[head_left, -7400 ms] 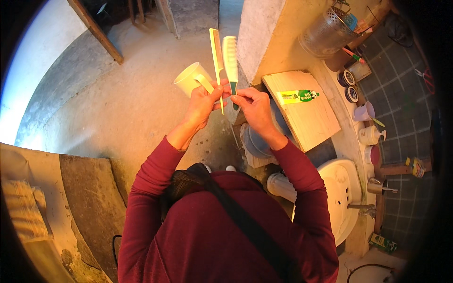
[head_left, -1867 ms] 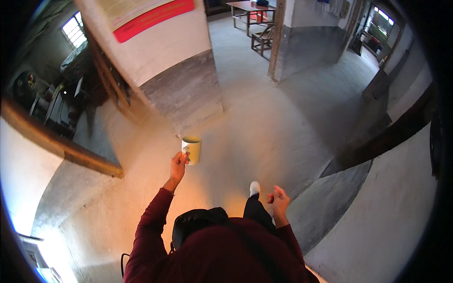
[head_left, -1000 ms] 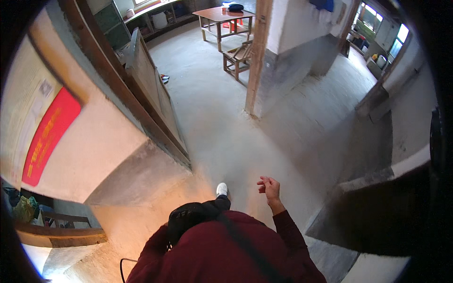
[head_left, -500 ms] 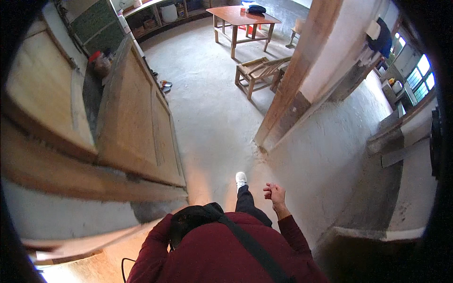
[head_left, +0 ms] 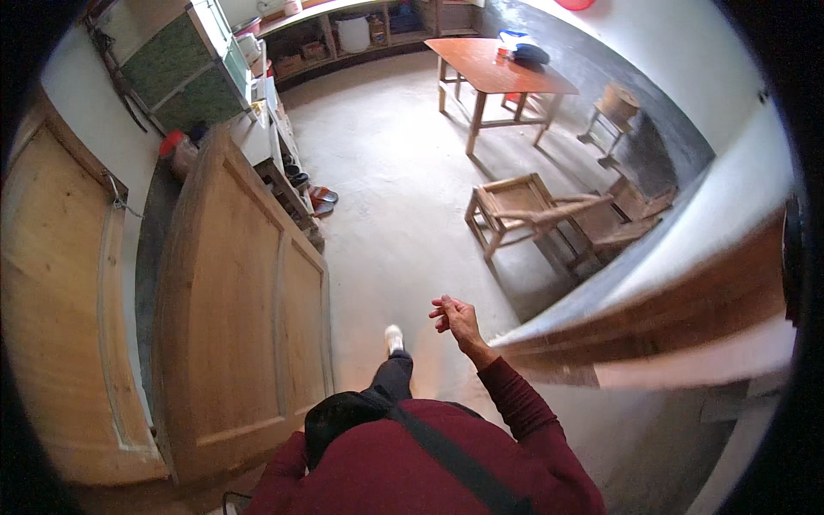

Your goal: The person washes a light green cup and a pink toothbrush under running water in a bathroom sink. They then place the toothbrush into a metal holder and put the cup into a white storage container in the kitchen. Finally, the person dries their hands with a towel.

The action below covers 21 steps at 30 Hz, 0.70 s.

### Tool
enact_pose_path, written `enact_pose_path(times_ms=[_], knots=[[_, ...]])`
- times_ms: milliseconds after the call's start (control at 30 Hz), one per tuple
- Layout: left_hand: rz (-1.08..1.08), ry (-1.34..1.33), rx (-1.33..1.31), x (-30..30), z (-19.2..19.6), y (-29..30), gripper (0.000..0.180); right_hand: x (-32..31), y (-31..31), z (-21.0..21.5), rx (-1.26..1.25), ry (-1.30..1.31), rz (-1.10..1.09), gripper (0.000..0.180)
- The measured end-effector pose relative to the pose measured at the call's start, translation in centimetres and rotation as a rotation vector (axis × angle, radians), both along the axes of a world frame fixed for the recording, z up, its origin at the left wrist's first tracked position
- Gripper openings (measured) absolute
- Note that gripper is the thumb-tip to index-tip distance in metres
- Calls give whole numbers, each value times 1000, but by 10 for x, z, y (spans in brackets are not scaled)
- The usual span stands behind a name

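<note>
My right hand (head_left: 459, 321) hangs in front of me over the pale floor, its fingers loosely bent and slightly apart, with nothing in them. It touches nothing. The nearest thing to it is the brown wooden door-frame post (head_left: 652, 300) on the right. Of my left arm only part of the maroon sleeve (head_left: 283, 459) shows; my left hand is out of sight. One foot in a white shoe (head_left: 394, 338) is stretched forward on the floor. A black strap (head_left: 455, 455) crosses my chest.
An open wooden door (head_left: 236, 309) stands on my left. Ahead right are a low wooden chair (head_left: 515, 202), a red-brown table (head_left: 506, 73) with a dark cap-like item (head_left: 530, 54), and a small stool (head_left: 616, 107). Shoes (head_left: 324, 197) lie beside shelving; a white bucket (head_left: 353, 34) stands far back.
I have stepped forward into the doorway; the table and chair appear shifted to the right. My right hand has swung up and forward. The post now lies low on my right.
</note>
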<state>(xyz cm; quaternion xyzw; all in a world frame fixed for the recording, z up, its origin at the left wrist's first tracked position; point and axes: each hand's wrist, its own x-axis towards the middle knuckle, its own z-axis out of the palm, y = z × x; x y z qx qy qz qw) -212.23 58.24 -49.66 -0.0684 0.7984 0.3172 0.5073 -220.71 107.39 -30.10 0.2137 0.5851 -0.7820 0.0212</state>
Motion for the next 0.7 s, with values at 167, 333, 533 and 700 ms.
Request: enact_pose_path(times_ms=[167,333,533,700], knots=[[-5,2,43,-133,-9,35,24,-130,28,-26,84,-66,39,28],[-282,118,368,-325,-14,83,24,-223,78,-40,43,-243,-63,26],[-39,65,103,-514,60,193,30,-340,134,-64,71,-292,-147,24],[20,52,122,-632,15,213,30,-455,204,-97,58,-350,-142,23]])
